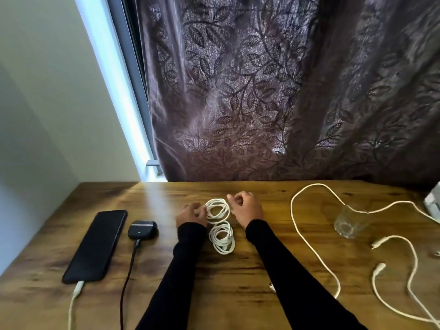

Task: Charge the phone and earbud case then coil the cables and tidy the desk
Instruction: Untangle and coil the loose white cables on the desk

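Left hand pinches white coiled cable on desk; right hand beside coil, fingers curled, holding nothing. Second coil just nearer.

Legible text, labels, brands, numbers, signs: none on any item on the desk or on the curtain.
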